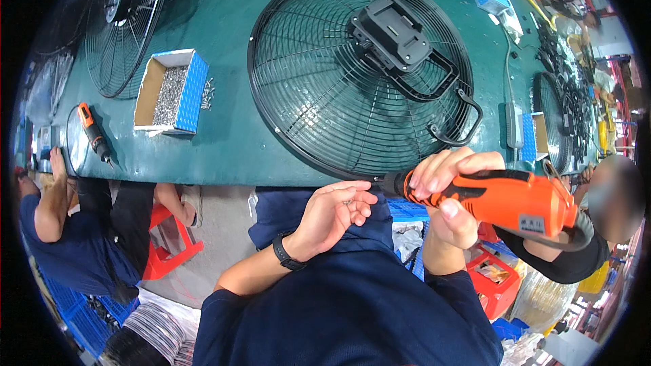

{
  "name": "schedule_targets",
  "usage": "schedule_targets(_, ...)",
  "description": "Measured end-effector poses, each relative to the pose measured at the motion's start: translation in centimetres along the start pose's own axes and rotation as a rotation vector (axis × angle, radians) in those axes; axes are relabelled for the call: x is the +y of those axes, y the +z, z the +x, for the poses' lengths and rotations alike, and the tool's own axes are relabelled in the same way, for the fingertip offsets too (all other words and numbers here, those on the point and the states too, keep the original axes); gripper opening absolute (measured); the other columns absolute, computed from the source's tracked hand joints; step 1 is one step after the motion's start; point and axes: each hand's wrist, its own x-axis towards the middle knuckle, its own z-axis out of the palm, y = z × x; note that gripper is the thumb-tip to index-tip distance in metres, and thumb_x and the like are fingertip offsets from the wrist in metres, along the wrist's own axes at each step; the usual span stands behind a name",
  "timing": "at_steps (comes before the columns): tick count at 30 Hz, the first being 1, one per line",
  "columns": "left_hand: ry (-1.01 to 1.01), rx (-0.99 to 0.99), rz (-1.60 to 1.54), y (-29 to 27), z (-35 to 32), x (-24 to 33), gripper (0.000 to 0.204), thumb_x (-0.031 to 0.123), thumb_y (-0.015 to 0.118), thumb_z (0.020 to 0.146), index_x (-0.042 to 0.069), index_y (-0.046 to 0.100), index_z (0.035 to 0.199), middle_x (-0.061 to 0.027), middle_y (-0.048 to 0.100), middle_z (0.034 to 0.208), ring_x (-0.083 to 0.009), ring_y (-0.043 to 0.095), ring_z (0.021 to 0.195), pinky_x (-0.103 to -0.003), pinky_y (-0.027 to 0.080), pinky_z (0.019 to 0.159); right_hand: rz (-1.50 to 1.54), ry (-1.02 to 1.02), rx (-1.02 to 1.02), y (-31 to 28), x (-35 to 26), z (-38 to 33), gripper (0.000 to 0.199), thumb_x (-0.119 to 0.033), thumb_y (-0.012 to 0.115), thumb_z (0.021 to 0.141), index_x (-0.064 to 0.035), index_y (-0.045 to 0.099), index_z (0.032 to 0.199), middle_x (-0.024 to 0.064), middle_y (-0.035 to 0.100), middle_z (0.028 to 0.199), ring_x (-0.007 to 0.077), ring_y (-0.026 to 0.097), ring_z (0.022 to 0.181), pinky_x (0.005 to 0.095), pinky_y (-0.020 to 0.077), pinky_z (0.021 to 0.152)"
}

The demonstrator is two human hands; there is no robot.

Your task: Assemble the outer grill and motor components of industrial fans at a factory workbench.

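Note:
My right hand (447,190) is wrapped round an orange and black electric screwdriver (512,202). The tool lies nearly level, its nose pointing left to the near rim of a round black wire fan guard (319,105). The bit's tip is hard to make out there. Beside the tool's nose, my left hand (332,220) is palm up with its fingers curled round small metal pieces, which look like screws. On top of the guard sits a black motor housing (393,34) with a black handle (434,85). Another curved black handle (468,122) is at the guard's right rim.
On the green table (224,156), an open blue and white box (188,98) holds many screws, with some spilled beside it. A second orange screwdriver (93,130) lies left. More fan guards (125,34) stand at far left. Co-workers sit on both sides, near red stools (173,244).

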Motion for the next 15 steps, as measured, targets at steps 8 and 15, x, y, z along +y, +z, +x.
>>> schedule_targets(8, 0.075, 0.073, 0.159, 0.0, -2.0, 0.4, 0.036, 0.010, 0.049, 0.090, -0.006, 0.053, 0.122, -0.0195, 0.065, 0.103, -0.0203, 0.061, 0.078, -0.030, 0.048, 0.066, 0.148, 0.032, 0.623, -7.5, -1.0, -0.7, 0.031, -0.012, 0.054, 0.080, 0.0001, 0.048, 0.109, 0.0152, 0.056, 0.099, 0.0226, 0.060, 0.068, 0.0416, 0.0502, 0.060)
schedule_targets(15, 0.069, 0.042, 0.228, -0.4, -1.8, 0.0, 0.035, 0.014, 0.048, 0.093, -0.006, 0.053, 0.121, -0.0198, 0.065, 0.102, -0.0206, 0.063, 0.079, -0.029, 0.049, 0.066, 0.214, 0.373, 0.556, -9.9, -0.3, -1.0, 0.030, -0.006, 0.056, 0.077, 0.0000, 0.051, 0.106, 0.0231, 0.057, 0.111, 0.0210, 0.058, 0.068, 0.0400, 0.0561, 0.057)
